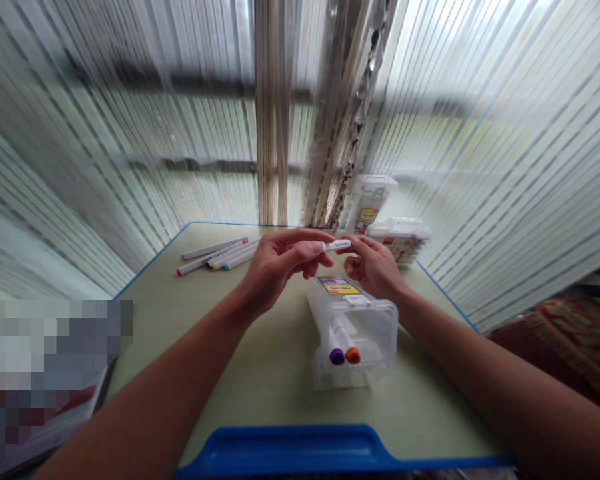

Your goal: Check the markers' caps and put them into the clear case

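Between my two hands is a white marker [336, 245], held level over the table. My left hand [291, 259] pinches one end of it between thumb and fingers. At the other end, the fingertips of my right hand [375, 265] close on it. Just below lies a clear plastic case [321, 313] on its side, its open end facing me. Inside the case rest a marker with a purple end [337, 355] and one with an orange end [353, 355]. Left of my left hand, several white markers [215, 256] with coloured ends lie in a loose group.
The pale green table [260, 400] has a blue rim and a blue tray [290, 447] at the near edge. At the far right stand an upright clear case [370, 200] and a second plastic container [403, 239]. String curtains [205, 133] hang behind the table.
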Motion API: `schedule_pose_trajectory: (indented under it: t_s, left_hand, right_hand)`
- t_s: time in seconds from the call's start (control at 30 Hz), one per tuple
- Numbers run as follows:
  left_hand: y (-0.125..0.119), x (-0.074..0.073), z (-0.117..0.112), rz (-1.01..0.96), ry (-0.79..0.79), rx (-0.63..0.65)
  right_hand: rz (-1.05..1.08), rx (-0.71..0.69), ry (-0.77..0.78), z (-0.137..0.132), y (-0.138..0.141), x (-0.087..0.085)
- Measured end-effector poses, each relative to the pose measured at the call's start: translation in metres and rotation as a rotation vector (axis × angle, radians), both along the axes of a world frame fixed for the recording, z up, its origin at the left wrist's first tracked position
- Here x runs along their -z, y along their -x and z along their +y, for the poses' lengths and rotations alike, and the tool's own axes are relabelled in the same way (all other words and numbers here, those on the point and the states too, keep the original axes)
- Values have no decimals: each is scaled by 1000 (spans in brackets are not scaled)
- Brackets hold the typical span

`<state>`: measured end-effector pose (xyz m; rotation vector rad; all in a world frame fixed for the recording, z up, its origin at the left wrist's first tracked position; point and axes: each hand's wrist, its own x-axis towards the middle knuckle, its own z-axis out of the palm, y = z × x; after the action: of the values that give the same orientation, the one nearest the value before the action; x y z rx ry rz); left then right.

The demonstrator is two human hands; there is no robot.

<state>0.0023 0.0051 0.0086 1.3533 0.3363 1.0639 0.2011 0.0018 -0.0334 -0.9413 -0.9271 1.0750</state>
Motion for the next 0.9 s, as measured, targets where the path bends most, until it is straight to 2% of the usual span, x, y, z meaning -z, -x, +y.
schedule_pose_trajectory:
  t_s: [0.4, 0.7, 0.9]
  left_hand:
    - [0, 0, 0, -18, 22, -9]
    - [1, 0, 2, -58, 15, 37]
    - [1, 1, 2, -14, -19, -22]
  right_hand:
    - [-16, -7, 6, -1, 1, -1]
    - [3, 8, 18, -1, 1, -1]
    - [-11, 10, 19, -1, 1, -1]
